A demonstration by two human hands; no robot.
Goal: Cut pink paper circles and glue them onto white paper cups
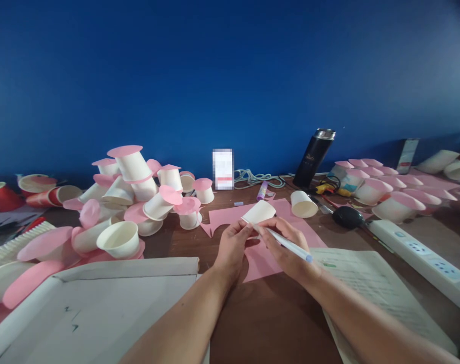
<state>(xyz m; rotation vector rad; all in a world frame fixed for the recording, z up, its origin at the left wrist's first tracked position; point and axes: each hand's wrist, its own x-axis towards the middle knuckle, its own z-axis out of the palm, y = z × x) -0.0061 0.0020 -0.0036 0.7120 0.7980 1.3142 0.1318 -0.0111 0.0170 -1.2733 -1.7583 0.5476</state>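
Observation:
Fingers of my left hand (pixel 233 243) are closed on the near edge of a white paper cup (pixel 262 212), which is tipped over with its far end pointing away from me. A white pen (pixel 288 245) with a pale blue end is gripped in my right hand (pixel 288 247). Its tip is at the cup's near edge, where my fingers partly hide it. Beneath both hands lies a sheet of pink paper (pixel 265 265) with curved cut edges. Another white paper cup (pixel 303 204) rests on its side just right of the hands.
Paper cups with pink discs pile up at left (pixel 129 167); more stand in rows at right (pixel 400 205). A purple glue stick (pixel 262 190), phone (pixel 223 169), black flask (pixel 314 159) and cable are at the back. A power strip (pixel 423 260) and printed paper (pixel 377 298) lie right, white cardboard (pixel 131 313) left.

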